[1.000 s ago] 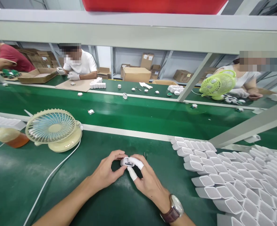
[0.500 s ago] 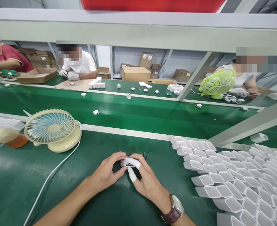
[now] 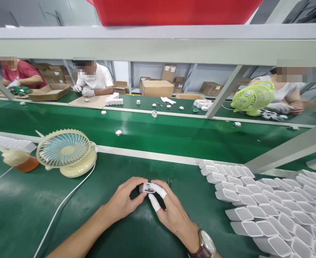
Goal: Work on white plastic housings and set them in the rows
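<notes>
Between my hands, low over the bench, is a small white plastic housing [image 3: 142, 188] with its open end facing me and dark and metallic parts visible inside. My left hand [image 3: 125, 199] grips its left side between thumb and fingers. White finger cots cover the thumb and index finger of my right hand [image 3: 174, 211], which closes on the housing's right side. Just behind the right fingers, two thin dark prongs [image 3: 169, 182] stick up; the rest of them is hidden. Rows of empty white housings [image 3: 250, 213] stand on the bench to the right.
A cream fan [image 3: 67, 152] with a white cable [image 3: 63, 200] stands on the left, beside a bottle of orange liquid [image 3: 26, 163]. Beyond the bench edge runs a green conveyor [image 3: 158, 134] carrying small circuit parts [image 3: 118, 133]. Co-workers sit across it. A slanted post [image 3: 287, 143] rises at right.
My right index finger has drawn back from the housing's opening, showing more of the inside. Parts on the conveyor have moved right. The whole view has shifted slightly.
</notes>
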### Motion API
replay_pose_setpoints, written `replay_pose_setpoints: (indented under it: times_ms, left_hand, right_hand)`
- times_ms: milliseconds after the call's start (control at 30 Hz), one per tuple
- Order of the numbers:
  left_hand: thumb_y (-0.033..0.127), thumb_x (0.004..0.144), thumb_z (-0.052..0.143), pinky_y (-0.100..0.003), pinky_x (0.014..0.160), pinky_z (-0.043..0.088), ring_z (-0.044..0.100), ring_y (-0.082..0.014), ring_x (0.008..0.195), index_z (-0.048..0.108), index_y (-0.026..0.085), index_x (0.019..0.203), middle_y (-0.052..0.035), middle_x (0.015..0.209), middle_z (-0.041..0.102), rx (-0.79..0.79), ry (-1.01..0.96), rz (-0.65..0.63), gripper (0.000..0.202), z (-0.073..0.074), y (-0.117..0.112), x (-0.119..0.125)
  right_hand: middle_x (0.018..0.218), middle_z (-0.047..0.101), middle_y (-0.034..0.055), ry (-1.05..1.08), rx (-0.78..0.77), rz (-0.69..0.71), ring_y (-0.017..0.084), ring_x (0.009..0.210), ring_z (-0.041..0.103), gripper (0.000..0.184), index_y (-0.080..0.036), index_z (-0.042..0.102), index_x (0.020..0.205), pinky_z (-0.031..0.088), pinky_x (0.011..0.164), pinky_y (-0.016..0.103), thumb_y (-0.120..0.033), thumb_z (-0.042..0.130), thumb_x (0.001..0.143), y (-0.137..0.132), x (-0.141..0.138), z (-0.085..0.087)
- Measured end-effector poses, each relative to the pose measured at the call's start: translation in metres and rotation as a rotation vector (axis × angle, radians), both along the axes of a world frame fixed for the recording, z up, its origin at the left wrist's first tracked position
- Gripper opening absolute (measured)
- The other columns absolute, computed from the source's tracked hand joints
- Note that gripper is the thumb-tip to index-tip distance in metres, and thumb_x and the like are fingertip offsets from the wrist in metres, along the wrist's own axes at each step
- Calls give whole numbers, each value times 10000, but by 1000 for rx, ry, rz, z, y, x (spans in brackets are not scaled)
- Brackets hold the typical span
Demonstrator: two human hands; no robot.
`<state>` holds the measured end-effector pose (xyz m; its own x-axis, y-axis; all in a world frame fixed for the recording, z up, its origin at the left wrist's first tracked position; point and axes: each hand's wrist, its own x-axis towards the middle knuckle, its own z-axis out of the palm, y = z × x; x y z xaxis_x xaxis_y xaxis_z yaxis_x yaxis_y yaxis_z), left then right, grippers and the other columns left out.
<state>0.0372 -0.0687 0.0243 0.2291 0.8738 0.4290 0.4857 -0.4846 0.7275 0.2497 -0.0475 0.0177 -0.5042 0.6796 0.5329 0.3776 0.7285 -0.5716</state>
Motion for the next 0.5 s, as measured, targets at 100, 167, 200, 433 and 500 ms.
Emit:
replay_pose_setpoints:
  times_ms: [100,167,200,433,500]
  left_hand:
    - [215,966,593,-357,966,588,704,-205,1075,674,243,1186,-85,1156,725,81,-11,20,236,1,7,-7]
    - [204,956,596,-342,927,596,707,-203,1053,701,238,1120,-84,1133,719,115,-10,91,198,0,12,-13]
    - [205,945,603,-331,889,604,712,-201,1019,707,232,1086,-83,1110,718,121,-7,137,177,-2,15,-16]
    - [298,907,603,-317,778,624,716,-182,856,689,215,982,-73,1060,715,58,74,275,141,-6,55,-24]
    - [320,899,593,-330,812,627,723,-180,859,660,215,1049,-68,1086,714,9,112,333,195,-3,80,-24]
  right_hand:
    - [1329,607,162,-14,122,-45,276,1236,619,472,-213,425,1473,587,1020,478,-161,514,1013,-2,-2,-2]
    - [1304,626,156,-46,178,-33,284,1210,634,434,-213,469,1433,599,999,490,-139,508,1006,-4,-4,-3]
    - [1285,637,153,-66,198,-19,287,1190,644,407,-212,497,1399,607,984,491,-127,505,1001,-6,-6,-3]
    - [1211,662,150,-137,207,43,269,1070,669,274,-170,573,1233,614,944,462,-109,532,969,-10,-11,-5]
    - [1198,663,144,-149,189,37,257,1048,662,252,-165,584,1210,606,946,446,-117,547,965,-10,-10,-5]
